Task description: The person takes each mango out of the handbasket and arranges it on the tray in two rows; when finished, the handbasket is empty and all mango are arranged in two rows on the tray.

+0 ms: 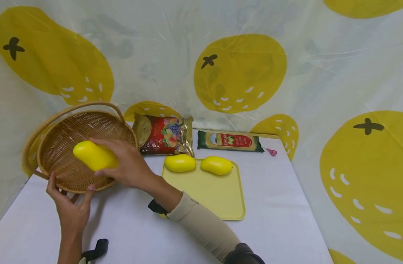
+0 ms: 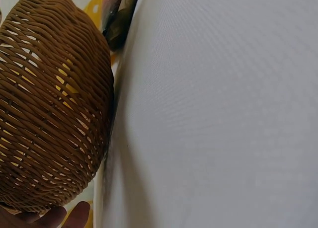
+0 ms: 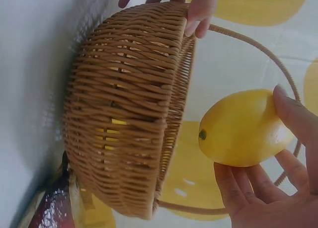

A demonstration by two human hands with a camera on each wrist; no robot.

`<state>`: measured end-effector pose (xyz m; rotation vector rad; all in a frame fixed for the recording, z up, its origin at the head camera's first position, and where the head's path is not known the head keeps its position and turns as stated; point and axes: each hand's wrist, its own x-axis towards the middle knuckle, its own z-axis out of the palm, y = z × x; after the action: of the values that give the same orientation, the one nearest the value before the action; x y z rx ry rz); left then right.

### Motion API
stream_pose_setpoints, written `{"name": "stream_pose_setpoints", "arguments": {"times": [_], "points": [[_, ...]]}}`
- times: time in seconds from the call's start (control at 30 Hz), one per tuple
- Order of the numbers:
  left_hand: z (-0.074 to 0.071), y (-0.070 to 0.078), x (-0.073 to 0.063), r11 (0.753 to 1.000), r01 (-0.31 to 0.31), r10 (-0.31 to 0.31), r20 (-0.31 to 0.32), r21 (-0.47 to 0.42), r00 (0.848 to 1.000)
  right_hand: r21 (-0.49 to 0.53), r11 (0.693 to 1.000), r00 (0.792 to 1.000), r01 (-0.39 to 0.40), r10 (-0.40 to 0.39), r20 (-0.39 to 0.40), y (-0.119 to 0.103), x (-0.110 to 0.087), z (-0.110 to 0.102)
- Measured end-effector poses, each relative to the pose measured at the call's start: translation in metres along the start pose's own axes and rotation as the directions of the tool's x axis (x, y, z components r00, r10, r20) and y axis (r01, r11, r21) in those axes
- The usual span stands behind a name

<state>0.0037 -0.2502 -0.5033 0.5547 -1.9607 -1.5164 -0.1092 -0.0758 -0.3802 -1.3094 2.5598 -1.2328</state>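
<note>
A yellow mango (image 1: 95, 156) is in the grip of my right hand (image 1: 130, 163), above the opening of the brown wicker basket (image 1: 86, 123). In the right wrist view, the thumb lies on one side of the mango (image 3: 243, 131) and the fingers on the other, with its dark stem end showing. My left hand (image 1: 71, 205) holds the near rim of the basket, thumb and fingers spread along it. Seen from the left wrist, the woven outer wall (image 2: 54, 99) fills the left side, with fingertips (image 2: 77, 215) below it.
Two more mangoes (image 1: 180, 162) lie at the far edge of a pale yellow tray (image 1: 204, 198). Behind are a red and gold bag (image 1: 160, 134) and a green-ended pasta packet (image 1: 229, 141). A small pink item (image 1: 272, 151) sits right of the packet. A fruit-print cloth (image 1: 162, 55) hangs behind the table.
</note>
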Motion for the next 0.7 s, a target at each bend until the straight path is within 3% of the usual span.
{"name": "stream_pose_setpoints", "arguments": {"times": [0.33, 0.7], "points": [[0.000, 0.000, -0.001, 1.000, -0.006, 0.006, -0.005, 0.007, 1.000, 0.005, 1.000, 0.997, -0.006, 0.006, -0.071, 0.000, -0.025, -0.013], [0.002, -0.002, -0.001, 1.000, -0.004, 0.004, -0.014, 0.011, 1.000, 0.083, 0.996, 0.995, -0.028, 0.036, -0.095, 0.010, -0.054, -0.034]]}}
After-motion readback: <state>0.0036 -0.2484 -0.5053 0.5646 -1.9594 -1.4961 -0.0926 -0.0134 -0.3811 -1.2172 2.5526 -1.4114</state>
